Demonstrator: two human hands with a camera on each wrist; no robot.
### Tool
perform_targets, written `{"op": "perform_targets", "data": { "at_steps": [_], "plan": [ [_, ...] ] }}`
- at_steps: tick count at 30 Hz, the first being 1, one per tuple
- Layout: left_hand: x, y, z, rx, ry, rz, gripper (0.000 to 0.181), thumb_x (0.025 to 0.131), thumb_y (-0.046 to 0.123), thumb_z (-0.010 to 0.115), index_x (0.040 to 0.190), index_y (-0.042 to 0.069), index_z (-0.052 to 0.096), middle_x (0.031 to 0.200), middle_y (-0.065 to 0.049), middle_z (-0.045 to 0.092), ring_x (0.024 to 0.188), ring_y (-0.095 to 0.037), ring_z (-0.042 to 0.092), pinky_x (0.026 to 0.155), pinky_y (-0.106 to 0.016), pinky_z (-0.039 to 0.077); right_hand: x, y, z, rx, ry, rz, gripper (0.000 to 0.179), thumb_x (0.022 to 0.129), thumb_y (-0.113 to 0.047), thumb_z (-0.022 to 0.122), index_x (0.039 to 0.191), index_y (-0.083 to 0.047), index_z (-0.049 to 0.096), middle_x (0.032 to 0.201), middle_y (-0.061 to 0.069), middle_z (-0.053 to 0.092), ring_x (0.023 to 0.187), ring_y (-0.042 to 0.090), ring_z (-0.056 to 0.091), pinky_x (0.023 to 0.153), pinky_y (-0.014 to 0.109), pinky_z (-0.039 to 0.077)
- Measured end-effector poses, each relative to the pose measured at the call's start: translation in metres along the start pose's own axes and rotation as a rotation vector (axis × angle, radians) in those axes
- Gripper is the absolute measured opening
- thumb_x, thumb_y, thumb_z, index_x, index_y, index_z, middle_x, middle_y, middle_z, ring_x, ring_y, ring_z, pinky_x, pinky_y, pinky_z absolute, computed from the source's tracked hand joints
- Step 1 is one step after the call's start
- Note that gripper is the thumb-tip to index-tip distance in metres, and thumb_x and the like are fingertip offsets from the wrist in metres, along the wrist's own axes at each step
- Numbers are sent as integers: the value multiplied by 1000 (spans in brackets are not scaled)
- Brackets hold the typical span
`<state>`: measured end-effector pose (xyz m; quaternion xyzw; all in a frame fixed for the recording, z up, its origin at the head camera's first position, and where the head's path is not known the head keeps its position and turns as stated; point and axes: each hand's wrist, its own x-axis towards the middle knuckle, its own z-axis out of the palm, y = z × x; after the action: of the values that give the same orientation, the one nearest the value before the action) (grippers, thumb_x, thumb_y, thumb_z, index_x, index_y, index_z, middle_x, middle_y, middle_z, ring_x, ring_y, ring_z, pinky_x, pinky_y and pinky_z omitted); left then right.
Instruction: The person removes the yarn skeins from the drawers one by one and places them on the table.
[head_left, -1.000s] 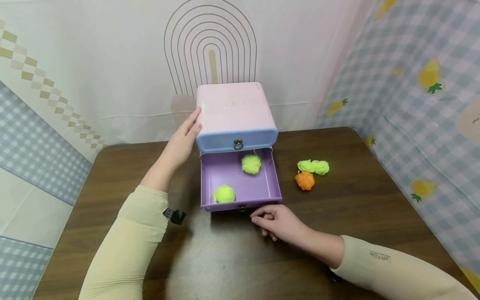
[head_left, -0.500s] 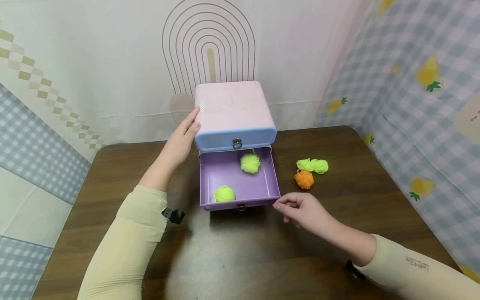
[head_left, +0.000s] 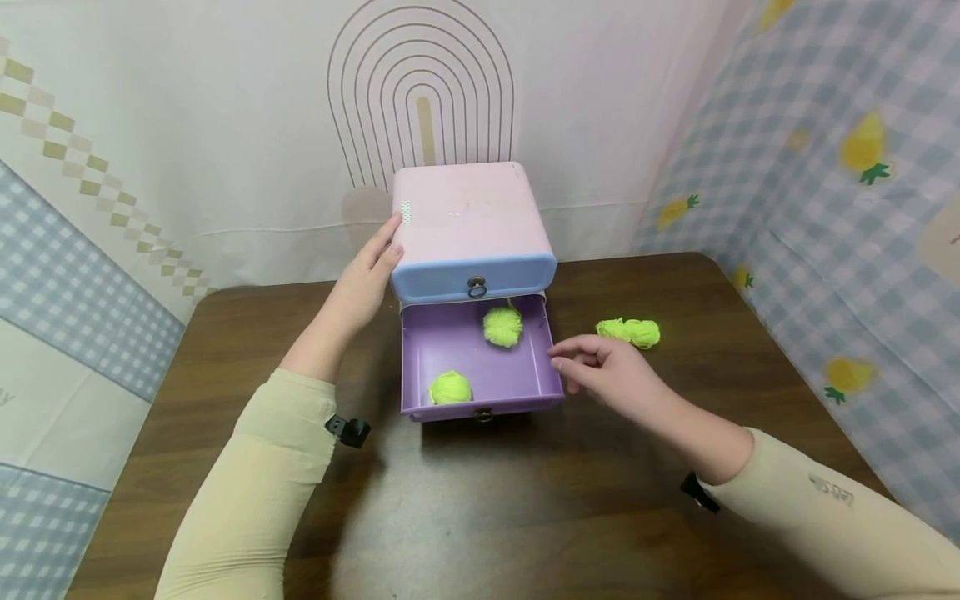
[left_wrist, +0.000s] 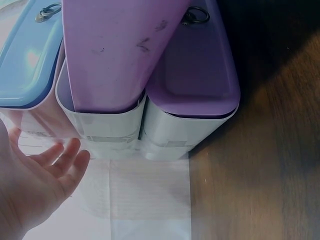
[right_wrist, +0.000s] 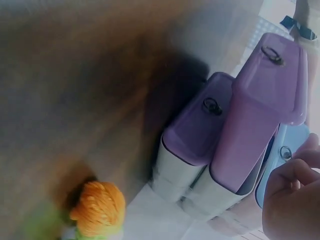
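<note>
A stacked drawer unit [head_left: 468, 212] has a pink top and a blue front with a ring pull. Its middle purple drawer [head_left: 480, 362] is pulled out; the lower purple drawer [left_wrist: 195, 75] is closed in the left wrist view. Inside the open drawer lie a pale green yarn ball [head_left: 502, 327] at the back and a brighter yellow-green yarn ball [head_left: 449, 388] at the front left. My left hand [head_left: 352, 292] touches the unit's left side with extended fingers. Beside the drawer's right wall, my right hand [head_left: 618, 379] hovers with loosely bent fingers and holds nothing.
On the table right of the unit lies a yellow-green yarn skein [head_left: 630, 332]. An orange yarn ball [right_wrist: 100, 209] next to it is hidden behind my right hand in the head view. Patterned cloth [head_left: 840, 208] borders the table's back and sides.
My right hand has moved from below the drawer's front, past its right corner, and up along the right side. It now covers the orange yarn ball. My left hand has stayed in place.
</note>
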<state>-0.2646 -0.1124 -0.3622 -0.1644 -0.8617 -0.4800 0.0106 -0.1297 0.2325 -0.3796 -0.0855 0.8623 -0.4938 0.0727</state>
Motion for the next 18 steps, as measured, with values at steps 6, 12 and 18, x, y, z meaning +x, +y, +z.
{"op": "perform_targets", "data": {
  "at_steps": [6, 12, 18],
  "plan": [
    [0, -1, 0, 1, 4, -2, 57, 101, 59, 35, 155, 47, 22, 163, 4, 22, 148, -28, 21, 117, -58, 15, 23, -12, -2, -144, -17, -55, 33, 92, -27, 72, 121, -12, 71, 66, 7, 60, 55, 13, 45, 48, 27, 37],
    [0, -1, -1, -5, 3, 0, 57, 103, 56, 36, 156, 45, 22, 163, 3, 21, 148, -28, 20, 117, -58, 14, 48, -18, -2, -346, -75, -118, 38, 89, -28, 76, 125, -17, 70, 65, -1, 55, 54, 14, 45, 50, 30, 39],
    [0, 1, 0, -11, 9, 8, 57, 102, 56, 37, 156, 43, 24, 163, 3, 23, 148, -26, 22, 118, -56, 16, 66, -19, 2, -554, -120, -173, 44, 88, -30, 77, 129, -19, 67, 69, -4, 58, 63, 13, 51, 55, 31, 42]
  ]
}}
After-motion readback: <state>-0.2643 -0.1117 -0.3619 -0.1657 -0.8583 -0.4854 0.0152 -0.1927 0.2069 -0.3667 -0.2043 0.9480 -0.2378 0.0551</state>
